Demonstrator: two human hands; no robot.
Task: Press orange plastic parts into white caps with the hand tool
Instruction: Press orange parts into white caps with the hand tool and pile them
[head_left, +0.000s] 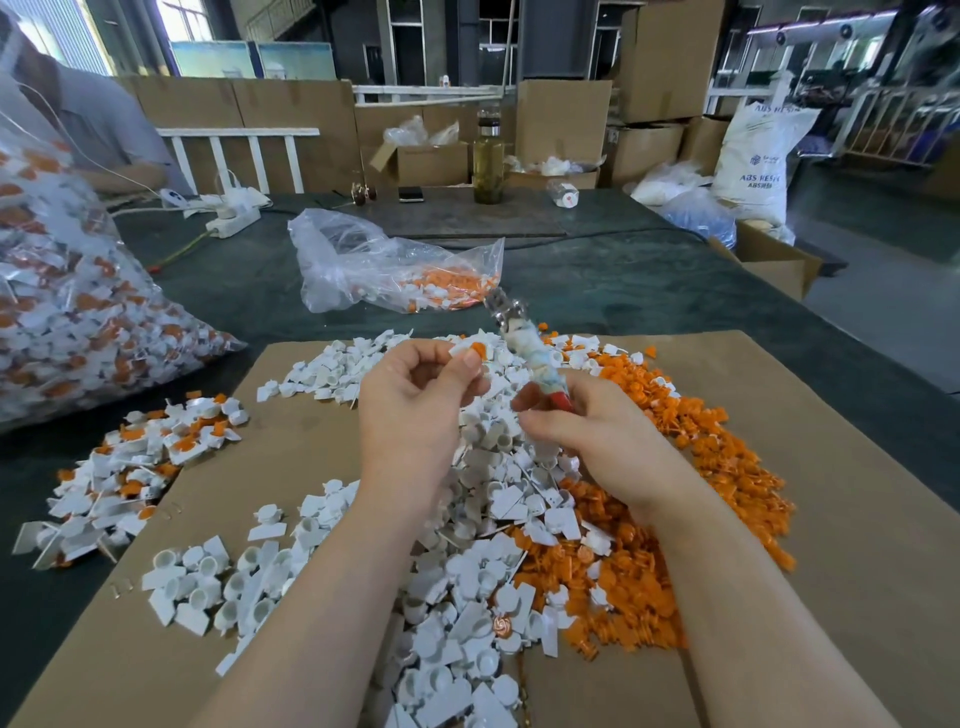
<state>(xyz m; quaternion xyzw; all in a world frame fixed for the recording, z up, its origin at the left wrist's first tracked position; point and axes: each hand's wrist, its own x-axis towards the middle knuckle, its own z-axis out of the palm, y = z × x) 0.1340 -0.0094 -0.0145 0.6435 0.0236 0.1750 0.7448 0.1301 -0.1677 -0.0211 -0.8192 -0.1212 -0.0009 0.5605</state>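
My left hand (415, 395) pinches a white cap with an orange part in it (475, 349) between thumb and fingers, held above the heap. My right hand (576, 421) grips the hand tool (524, 348), a tape-wrapped handle with a metal head pointing up and away. Below both hands lies a heap of loose white caps (467, 519) on a brown cardboard sheet (831, 493). A heap of orange parts (675, 493) spreads to the right of it. A pile of joined white-and-orange pieces (140, 467) sits at the left edge of the cardboard.
A big clear bag of joined pieces (67, 312) stands at the left. A smaller clear bag (384, 270) with orange parts lies behind the cardboard. Farther back are a power strip (234, 221), a bottle (488, 166) and cardboard boxes (561, 124). A person's sleeve (104, 130) shows far left.
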